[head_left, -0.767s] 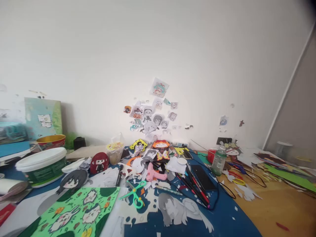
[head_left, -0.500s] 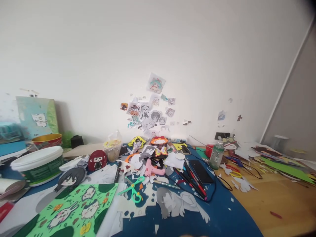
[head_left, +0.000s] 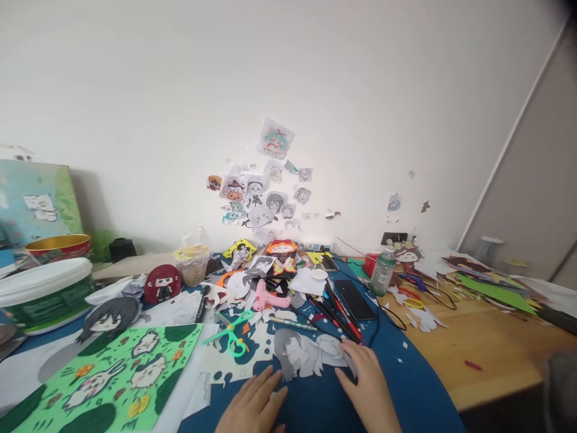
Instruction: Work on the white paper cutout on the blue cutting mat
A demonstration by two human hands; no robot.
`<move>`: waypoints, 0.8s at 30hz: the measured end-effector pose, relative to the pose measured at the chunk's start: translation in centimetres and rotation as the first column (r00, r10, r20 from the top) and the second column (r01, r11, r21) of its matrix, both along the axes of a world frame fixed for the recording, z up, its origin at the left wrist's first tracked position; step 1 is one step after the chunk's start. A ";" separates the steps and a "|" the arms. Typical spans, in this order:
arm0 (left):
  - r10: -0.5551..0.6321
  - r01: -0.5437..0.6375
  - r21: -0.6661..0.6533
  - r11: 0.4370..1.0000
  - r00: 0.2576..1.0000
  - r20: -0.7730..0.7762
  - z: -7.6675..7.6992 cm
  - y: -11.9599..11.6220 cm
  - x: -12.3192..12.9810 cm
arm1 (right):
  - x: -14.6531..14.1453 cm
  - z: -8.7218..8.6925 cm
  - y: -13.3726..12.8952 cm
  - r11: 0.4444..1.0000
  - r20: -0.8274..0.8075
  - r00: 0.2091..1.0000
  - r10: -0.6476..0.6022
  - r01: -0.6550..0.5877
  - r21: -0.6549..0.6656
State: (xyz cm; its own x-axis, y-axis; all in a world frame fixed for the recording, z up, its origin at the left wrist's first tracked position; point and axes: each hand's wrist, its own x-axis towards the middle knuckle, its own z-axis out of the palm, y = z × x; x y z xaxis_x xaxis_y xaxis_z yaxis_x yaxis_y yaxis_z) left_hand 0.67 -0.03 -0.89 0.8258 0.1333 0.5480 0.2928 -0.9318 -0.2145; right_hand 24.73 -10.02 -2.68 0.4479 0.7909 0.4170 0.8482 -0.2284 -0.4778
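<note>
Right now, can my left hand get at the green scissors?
Probably yes: the green scissors lie a little ahead of your left hand, on top of cut paper, and nothing appears to cover them.

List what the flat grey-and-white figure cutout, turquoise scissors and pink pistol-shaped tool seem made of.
Flat grey-and-white figure cutout: probably matte paper or card; it looks thin, with cut edges.
Turquoise scissors: handles likely smooth plastic, from their even, bright colour; blade material unclear.
Pink pistol-shaped tool: apparently hard plastic, satin finish, given its rounded, one-colour body.
</note>
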 end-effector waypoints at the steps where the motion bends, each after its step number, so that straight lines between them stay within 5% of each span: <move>1: -0.007 0.007 0.041 0.999 1.000 -0.007 -0.8 0.0 0.6 | 0.5 -0.4 0.0 0.999 0.053 0.998 0.017 -0.019 0.031; 6: -0.062 0.069 0.153 0.986 0.997 -0.045 -2.7 0.1 3.0 | 1.2 -0.3 0.7 0.992 0.278 0.957 0.083 -0.104 0.064; 14: -0.053 0.052 0.197 0.979 0.999 0.000 -2.3 -0.1 3.3 | 3.4 1.0 1.7 0.926 0.536 0.763 0.362 -0.363 -0.108; 21: -0.020 0.016 0.222 0.975 1.000 0.019 -1.8 -0.5 3.5 | 4.4 1.2 -0.2 0.901 0.711 0.653 0.261 -0.430 0.064; 24: -0.083 0.072 0.116 0.991 0.993 0.088 -2.1 -0.5 3.5 | 3.7 1.2 -1.2 0.888 0.723 0.652 0.229 -0.444 0.119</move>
